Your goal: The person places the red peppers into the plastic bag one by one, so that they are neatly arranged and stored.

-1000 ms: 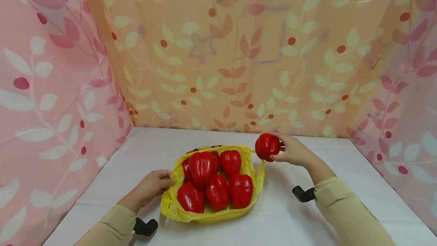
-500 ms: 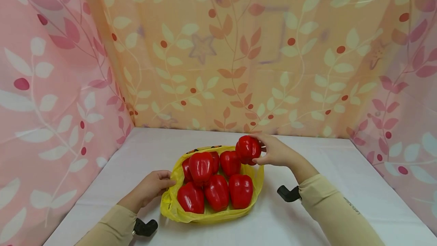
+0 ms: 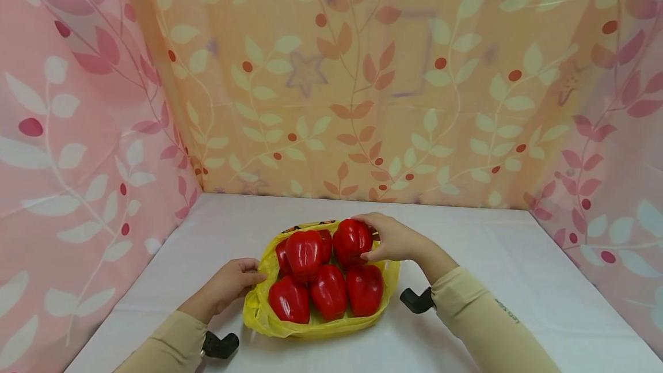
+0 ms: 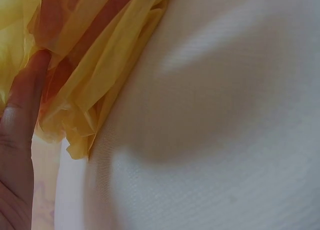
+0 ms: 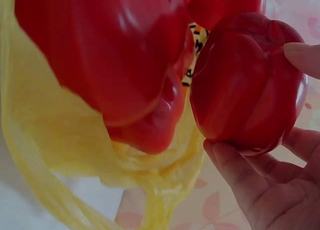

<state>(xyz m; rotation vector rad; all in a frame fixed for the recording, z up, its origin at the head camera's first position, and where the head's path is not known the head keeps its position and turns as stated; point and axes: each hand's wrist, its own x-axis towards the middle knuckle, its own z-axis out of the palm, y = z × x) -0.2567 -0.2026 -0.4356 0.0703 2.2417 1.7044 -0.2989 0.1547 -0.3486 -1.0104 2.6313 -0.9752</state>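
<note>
A red bell pepper (image 3: 352, 242) is gripped by my right hand (image 3: 396, 239), the thumb on one side and the fingers on the other, as the right wrist view shows. This pepper sits over the back right of an open yellow plastic bag (image 3: 389, 281), partly covering another pepper behind it. Several more red peppers lie in the bag, among them one on top (image 3: 304, 255) and one at front left (image 3: 289, 301). At the bag's left rim my left hand (image 3: 228, 285) holds the plastic. In the left wrist view one finger (image 4: 35, 80) lies against the crumpled bag (image 4: 107, 70).
A white cloth covers the table (image 3: 466, 229). Patterned curtain (image 3: 331, 102) encloses it at the back and both sides. Black wrist mounts (image 3: 221, 345) stick out from both sleeves. A bag handle (image 5: 50, 185) loops out on the right.
My right hand has carried the bell pepper leftward and down, from beyond the bag's right rim to over the peppers inside. The left hand stays where it was at the bag.
</note>
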